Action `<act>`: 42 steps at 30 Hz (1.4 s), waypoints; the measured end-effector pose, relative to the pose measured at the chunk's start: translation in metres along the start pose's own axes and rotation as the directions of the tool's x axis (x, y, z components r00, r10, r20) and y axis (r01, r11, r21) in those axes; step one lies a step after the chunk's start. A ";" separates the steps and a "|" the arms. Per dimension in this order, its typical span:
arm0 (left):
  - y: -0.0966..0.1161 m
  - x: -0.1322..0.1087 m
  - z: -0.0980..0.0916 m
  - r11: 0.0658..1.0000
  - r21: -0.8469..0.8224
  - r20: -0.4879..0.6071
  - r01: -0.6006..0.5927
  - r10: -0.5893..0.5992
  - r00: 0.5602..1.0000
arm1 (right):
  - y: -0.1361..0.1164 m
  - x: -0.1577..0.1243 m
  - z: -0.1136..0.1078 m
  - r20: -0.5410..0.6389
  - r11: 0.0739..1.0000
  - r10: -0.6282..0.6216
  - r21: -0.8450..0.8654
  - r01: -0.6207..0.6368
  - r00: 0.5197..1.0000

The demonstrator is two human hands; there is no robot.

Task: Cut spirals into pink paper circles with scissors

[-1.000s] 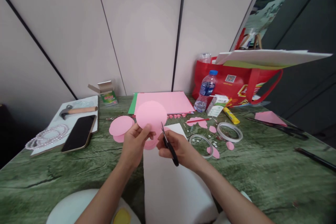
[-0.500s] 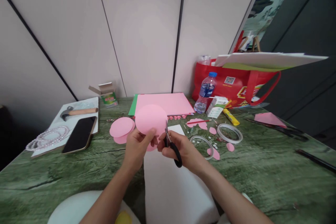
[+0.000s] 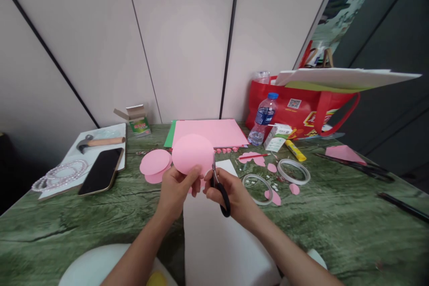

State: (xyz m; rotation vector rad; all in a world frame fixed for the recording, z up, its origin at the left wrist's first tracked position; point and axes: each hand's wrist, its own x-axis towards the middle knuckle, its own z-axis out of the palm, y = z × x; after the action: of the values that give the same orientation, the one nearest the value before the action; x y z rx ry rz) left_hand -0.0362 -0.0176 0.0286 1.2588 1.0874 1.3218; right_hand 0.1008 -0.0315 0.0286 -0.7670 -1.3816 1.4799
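My left hand (image 3: 179, 190) pinches a round pink paper disc (image 3: 192, 153) by its lower edge, thumb on the near face. In my right hand (image 3: 231, 192) is a pair of black-handled scissors (image 3: 225, 200), blades pointing up beside the disc's right edge. Whether the blades touch the paper I cannot tell. Both hands are above a white board (image 3: 221, 241). To their left lie overlapping pink paper discs (image 3: 156, 162). Behind the held disc rests a stack of pink sheets (image 3: 214, 132) with a green sheet (image 3: 170, 134) under it.
On the right are tape rolls (image 3: 294, 171), a glue stick (image 3: 295, 150), pink scraps (image 3: 274, 196), a red pencil (image 3: 254, 156), a water bottle (image 3: 263, 118) and a red bag (image 3: 298, 111). A phone (image 3: 101, 171), hammer (image 3: 100, 142) and bead strings (image 3: 63, 175) lie left.
The scissors and my right hand have shifted very slightly, with the blades now a little apart from the disc's edge in view. Both hands keep their holds.
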 end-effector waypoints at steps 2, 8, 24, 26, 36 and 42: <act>-0.001 0.000 0.000 1.000 -0.015 0.007 0.004 -0.004 1.000 | 0.000 0.000 0.002 -0.010 1.000 0.001 -0.002 -0.001 1.000; 0.002 0.000 0.001 0.997 -0.069 0.022 0.019 -0.018 1.000 | 0.004 -0.001 0.004 -0.070 1.000 -0.003 -0.027 0.001 0.998; 0.001 -0.001 0.002 0.998 -0.066 0.043 0.021 -0.018 0.999 | 0.011 -0.002 0.006 -0.078 0.999 -0.012 -0.031 0.010 0.997; 0.002 -0.001 0.002 0.998 -0.062 0.038 0.027 -0.025 0.999 | 0.011 -0.002 0.006 -0.082 0.999 -0.015 -0.044 0.011 0.996; 0.004 -0.002 0.002 0.996 -0.085 0.009 0.036 -0.035 0.999 | 0.012 -0.003 0.005 -0.123 0.990 -0.041 -0.139 0.024 0.992; 0.005 -0.002 0.003 0.992 -0.115 0.020 0.043 -0.041 0.999 | 0.015 -0.002 0.005 -0.142 0.986 -0.062 -0.162 0.039 0.988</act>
State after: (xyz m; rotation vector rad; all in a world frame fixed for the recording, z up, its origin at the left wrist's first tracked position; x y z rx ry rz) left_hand -0.0338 -0.0203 0.0339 1.1538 1.0055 1.3207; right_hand 0.0942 -0.0343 0.0149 -0.9155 -1.4079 1.2596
